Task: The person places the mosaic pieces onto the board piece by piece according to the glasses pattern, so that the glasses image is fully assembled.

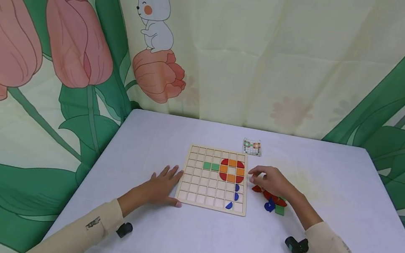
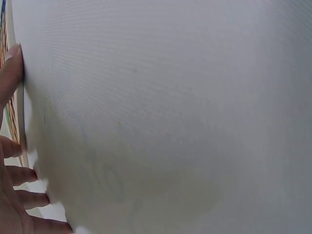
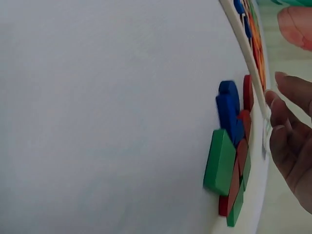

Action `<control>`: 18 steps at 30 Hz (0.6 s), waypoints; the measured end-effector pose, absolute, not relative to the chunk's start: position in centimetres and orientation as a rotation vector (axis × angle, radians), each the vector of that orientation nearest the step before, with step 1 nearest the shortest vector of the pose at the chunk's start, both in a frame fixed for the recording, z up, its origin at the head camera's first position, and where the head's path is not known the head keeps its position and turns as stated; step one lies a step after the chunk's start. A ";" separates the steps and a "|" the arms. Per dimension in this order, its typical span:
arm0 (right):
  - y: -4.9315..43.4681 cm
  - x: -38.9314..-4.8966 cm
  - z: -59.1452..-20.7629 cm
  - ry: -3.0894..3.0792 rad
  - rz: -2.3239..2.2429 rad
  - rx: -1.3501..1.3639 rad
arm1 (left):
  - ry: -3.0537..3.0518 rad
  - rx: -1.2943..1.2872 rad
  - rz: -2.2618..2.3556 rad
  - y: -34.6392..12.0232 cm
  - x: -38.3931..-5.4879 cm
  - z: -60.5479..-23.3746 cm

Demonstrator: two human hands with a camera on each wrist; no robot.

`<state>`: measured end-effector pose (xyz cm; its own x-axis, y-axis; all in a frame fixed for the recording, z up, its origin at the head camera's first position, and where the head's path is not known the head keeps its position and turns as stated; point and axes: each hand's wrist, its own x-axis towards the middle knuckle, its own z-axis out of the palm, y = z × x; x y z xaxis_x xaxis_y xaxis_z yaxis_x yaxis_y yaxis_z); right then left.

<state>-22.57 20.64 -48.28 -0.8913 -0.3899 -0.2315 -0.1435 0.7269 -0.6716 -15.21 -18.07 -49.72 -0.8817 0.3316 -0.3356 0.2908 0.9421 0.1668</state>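
A wooden grid board [image 1: 192, 180] lies on the white table. My left hand [image 1: 162, 185] rests at its left edge with fingers spread and thumb at the lower left corner. Just past the board's right edge hovers my right hand [image 1: 269, 180], fingers loosely bent; in the right wrist view the hand [image 3: 295, 141] shows nothing between thumb and fingers. On the board, red corner pieces and orange squares [image 1: 231, 178] form a ring beside two green squares [image 1: 211, 166]. Three blue half circles [image 1: 229, 205] sit in cells lower right. Under the right forearm lies a pile of blue pieces [image 3: 225, 114], red pieces and green blocks [image 3: 219, 163].
A small pattern card [image 1: 252, 147] lies behind the board's right back corner. The white table [image 1: 173, 241] reaches back to a printed curtain [image 1: 241, 55] with tulips and a rabbit. Black wrist devices [image 1: 297, 245] are worn at both cuffs.
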 end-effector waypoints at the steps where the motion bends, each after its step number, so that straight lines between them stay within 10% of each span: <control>1: 21.1 -22.4 -48.4 2.583 -0.936 -0.423 | 2.732 0.453 0.156 -18.1 -15.2 -49.7; 18: 22.7 -21.7 -49.0 2.584 -0.772 -0.579 | 2.729 0.467 0.150 -18.2 -15.2 -49.8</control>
